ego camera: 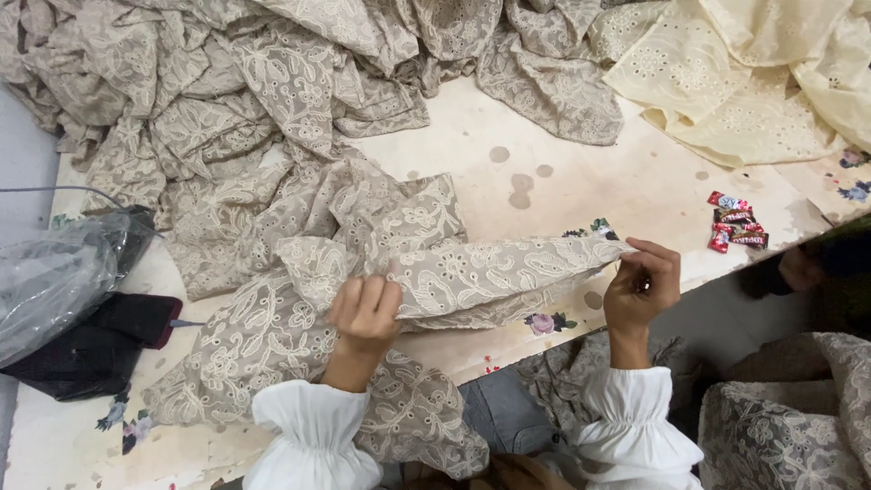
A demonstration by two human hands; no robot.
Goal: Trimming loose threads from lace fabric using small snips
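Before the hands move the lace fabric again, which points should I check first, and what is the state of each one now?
1. Left hand grips the beige lace fabric: ok, fingers closed on a fold.
2. Right hand holds the end of the strip: ok, pinched at the tip.
3. Strip between the hands is stretched flat: ok, nearly straight, with small wrinkles.
4. Table beside the strip is free: not ok, red candy wrappers lie close to the right hand.
5. Rest of the lace is loose: cannot tell, it runs into the crumpled pile behind.
6. Cream fabric is kept apart: ok, it lies at the far right corner.
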